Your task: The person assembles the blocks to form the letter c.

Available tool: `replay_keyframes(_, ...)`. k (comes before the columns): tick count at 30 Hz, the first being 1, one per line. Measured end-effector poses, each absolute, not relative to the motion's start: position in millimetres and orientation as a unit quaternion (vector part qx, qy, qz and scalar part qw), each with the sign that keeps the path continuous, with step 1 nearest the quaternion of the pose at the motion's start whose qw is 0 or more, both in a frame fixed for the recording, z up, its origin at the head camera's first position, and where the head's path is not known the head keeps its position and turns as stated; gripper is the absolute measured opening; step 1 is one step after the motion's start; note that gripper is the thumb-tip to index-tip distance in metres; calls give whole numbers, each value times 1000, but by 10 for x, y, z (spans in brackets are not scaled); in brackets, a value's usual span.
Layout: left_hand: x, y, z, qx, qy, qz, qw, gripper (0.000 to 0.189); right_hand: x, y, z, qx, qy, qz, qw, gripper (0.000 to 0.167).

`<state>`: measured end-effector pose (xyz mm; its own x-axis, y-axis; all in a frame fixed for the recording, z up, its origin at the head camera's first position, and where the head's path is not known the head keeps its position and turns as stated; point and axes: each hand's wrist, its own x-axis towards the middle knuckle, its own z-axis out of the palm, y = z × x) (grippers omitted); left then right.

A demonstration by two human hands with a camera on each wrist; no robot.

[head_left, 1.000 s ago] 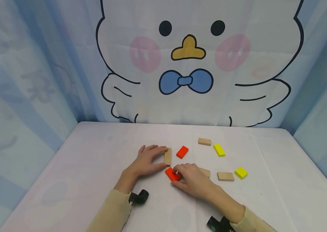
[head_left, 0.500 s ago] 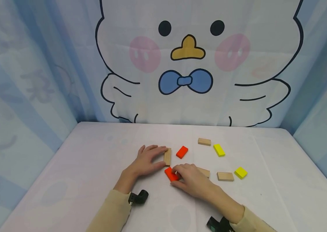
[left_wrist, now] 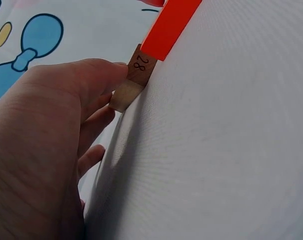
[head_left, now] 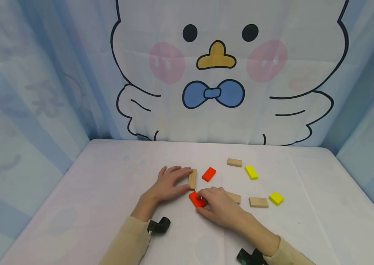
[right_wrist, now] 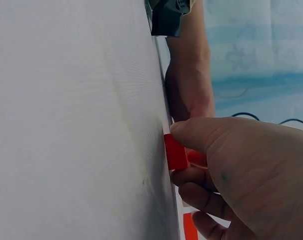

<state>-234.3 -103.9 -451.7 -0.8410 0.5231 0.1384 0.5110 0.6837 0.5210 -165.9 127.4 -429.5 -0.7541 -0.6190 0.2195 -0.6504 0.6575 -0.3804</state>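
Observation:
A plain wooden block (head_left: 192,179) marked "28" lies lengthwise on the table. My left hand (head_left: 167,186) holds it, thumb at the near end and a fingertip at the far end; the left wrist view shows the thumb (left_wrist: 106,75) against the wood. Close to that near end is a red block (head_left: 196,199), its right part covered by fingers. My right hand (head_left: 221,206) pinches this red block between thumb and fingers, as the right wrist view shows with the red end face (right_wrist: 176,152).
Another red block (head_left: 209,174) lies just beyond the hands. To the right are two yellow blocks, one farther (head_left: 251,172) and one nearer (head_left: 276,198). Wooden blocks lie at the back (head_left: 234,162), at right (head_left: 258,202) and partly behind my right hand (head_left: 234,197).

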Motion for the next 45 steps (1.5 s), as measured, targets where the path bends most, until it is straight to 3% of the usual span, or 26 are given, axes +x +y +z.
replay_keyframes(32, -2339, -1034, -4527, 284, 917, 280, 8, 56, -1633, 1261, -4282, 343, -914, 216, 28, 23)
replay_keyframes(45, -2334, -1035, -4537, 280, 919, 278, 10, 56, -1648, 1351, -4225, 319, -919, 224, 62, 29)
